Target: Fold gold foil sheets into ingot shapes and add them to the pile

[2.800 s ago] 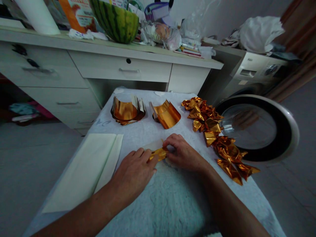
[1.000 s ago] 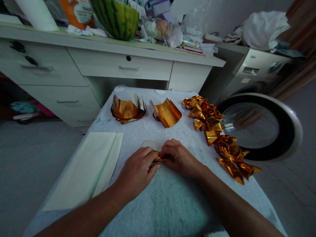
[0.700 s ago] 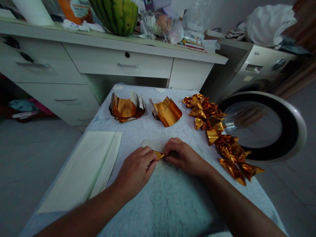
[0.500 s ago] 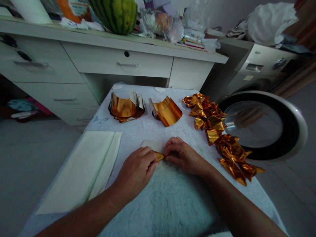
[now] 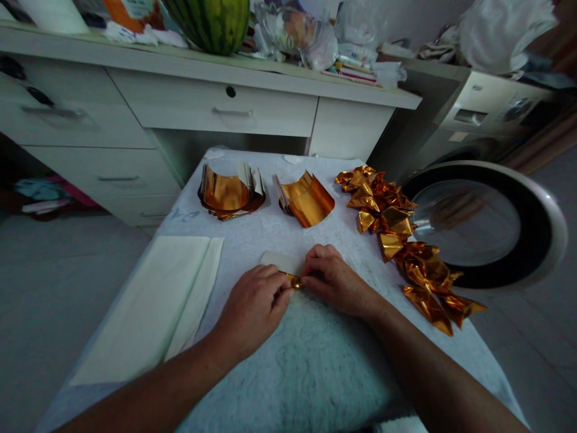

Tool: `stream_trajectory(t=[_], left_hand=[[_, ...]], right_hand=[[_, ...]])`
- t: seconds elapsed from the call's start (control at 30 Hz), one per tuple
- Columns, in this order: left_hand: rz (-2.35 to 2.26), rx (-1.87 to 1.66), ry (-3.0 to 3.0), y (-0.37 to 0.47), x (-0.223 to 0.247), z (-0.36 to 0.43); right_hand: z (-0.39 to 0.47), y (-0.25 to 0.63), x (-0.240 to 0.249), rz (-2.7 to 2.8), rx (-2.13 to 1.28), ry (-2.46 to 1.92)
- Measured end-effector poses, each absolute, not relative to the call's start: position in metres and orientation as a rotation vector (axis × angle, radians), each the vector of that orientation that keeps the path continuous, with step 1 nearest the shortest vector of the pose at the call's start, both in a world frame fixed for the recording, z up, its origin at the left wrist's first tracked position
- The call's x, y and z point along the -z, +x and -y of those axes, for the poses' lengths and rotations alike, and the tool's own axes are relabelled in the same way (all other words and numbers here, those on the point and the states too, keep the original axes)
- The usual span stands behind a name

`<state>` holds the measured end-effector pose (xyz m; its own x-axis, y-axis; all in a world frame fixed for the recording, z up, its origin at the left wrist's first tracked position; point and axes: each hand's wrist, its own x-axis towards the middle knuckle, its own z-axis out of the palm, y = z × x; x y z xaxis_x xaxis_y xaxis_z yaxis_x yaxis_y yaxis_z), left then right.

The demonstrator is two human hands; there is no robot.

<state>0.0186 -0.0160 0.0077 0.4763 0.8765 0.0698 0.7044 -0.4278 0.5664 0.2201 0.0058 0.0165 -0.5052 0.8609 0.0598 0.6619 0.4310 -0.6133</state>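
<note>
Between my left hand (image 5: 256,300) and my right hand (image 5: 336,279) is a small piece of gold foil paper (image 5: 294,280), pinched by the fingers of both. A pale card (image 5: 282,260) lies on the cloth just behind them. Two curved stacks of gold foil sheets, one at the left (image 5: 228,191) and one in the middle (image 5: 309,201), sit farther back. Folded gold foil pieces (image 5: 392,240) form a long pile on the right. Folded pale paper (image 5: 144,307) lies beside my left forearm.
The cloth-covered table (image 5: 252,234) stands before a white cabinet (image 5: 216,108). A watermelon (image 5: 207,24) and a glass bowl (image 5: 288,30) are on the counter. At the right, the open round washer door (image 5: 536,228) adjoins the table edge.
The gold foil between my fingers shows a smaller, narrower part than before. My left fingertips have shifted slightly, with the thumb extended more to the right. The whole view has tilted a little.
</note>
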Motion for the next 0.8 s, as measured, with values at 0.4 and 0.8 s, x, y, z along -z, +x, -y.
stream_trajectory(t=[0.4,0.8], left_hand=[[-1.361,-0.412,2.315,0.0214,-0.01,0.0192],[-1.42,-0.415,2.385,0.0239,-0.0077,0.0205]], right_hand=[[-0.0042,0.2117,-0.0154,2.291,-0.654,-1.412],[-0.0026,0.2091,-0.0129,2.205,-0.658,-1.509]])
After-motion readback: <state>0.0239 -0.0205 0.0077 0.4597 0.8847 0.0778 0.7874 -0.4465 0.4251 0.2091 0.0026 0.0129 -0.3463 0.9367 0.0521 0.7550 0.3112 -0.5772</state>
